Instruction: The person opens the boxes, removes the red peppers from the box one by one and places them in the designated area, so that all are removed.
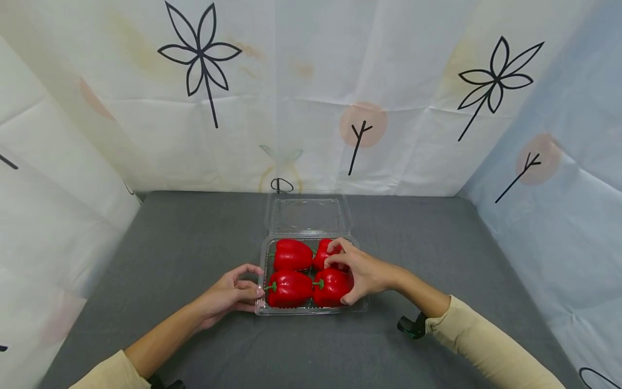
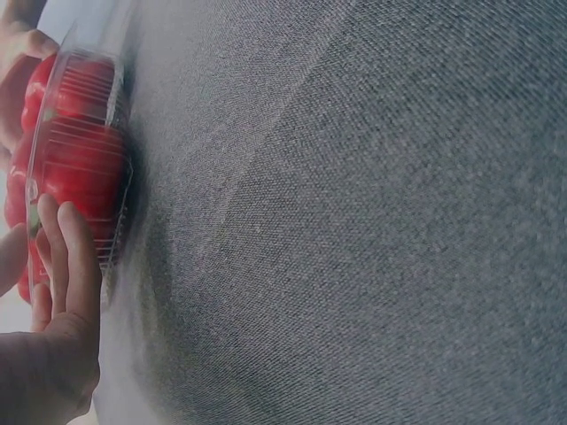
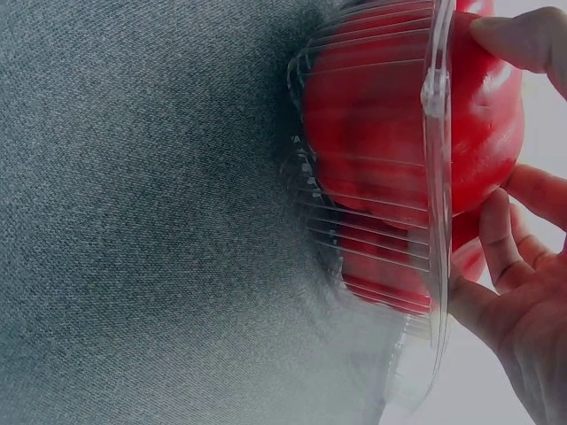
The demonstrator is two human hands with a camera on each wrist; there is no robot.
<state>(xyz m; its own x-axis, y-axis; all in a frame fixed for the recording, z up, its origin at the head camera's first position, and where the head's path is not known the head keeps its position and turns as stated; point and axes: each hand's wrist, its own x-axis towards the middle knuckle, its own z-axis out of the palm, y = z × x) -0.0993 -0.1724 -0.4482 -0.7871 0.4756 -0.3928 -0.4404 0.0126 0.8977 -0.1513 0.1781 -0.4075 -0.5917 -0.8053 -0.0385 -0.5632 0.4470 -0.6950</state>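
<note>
A clear plastic clamshell box [image 1: 309,312] holds several red bell peppers, set in two rows. Its transparent lid [image 1: 309,216] lies folded back behind it. My right hand [image 1: 366,273] spans the front right bell pepper [image 1: 331,289], thumb at its near side and fingers at its far side. In the right wrist view, that thumb [image 3: 514,40] rests on the red skin above the rim. At the box's left end, my left hand [image 1: 228,294] touches the side, its fingers [image 2: 80,257] fairly straight along the wall. Beside it lies the front left bell pepper [image 1: 290,289].
The box stands on a dark grey cloth-covered table [image 1: 204,232]. A white curtain [image 1: 311,70] with plant drawings hangs behind and along both sides. A black wrist strap [image 1: 412,327] sits at the right sleeve's cuff.
</note>
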